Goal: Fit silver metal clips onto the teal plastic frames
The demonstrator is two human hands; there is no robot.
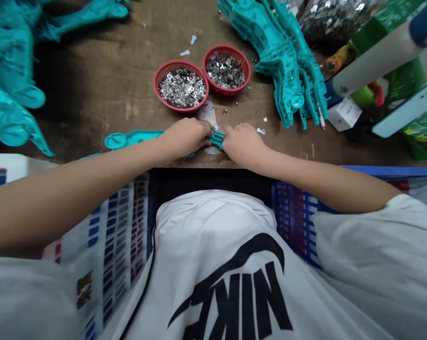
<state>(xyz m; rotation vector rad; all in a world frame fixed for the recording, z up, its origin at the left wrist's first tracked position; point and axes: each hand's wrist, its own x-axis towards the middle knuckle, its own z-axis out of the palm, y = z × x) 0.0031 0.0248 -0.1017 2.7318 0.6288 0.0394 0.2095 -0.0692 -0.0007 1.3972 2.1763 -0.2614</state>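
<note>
Head view, L to R: heap of teal plastic moulded parts (11,94) at far L edge, on a worn wooden table (93,94). Flat teal strip w/ round disc end (115,140) lies near table's front edge, running under the L hand (185,137); can't tell if it joins what's held. L hand narrow, fingers curled over a small teal plastic part (217,139), which sits btwn both hands at the front edge, just below the baskets. R hand (243,144) also narrow, gripping same part from other side. Above hands, two red plastic baskets (227,47) stand just beside each other, both full of silver metal bits (181,88). Further R: pile of teal moulded runners (287,66), clear bag of silver bits (334,19), small white box (344,113), green packaging (387,80). Blue plastic crate (294,212) sits below table edge, R of centre.
</note>
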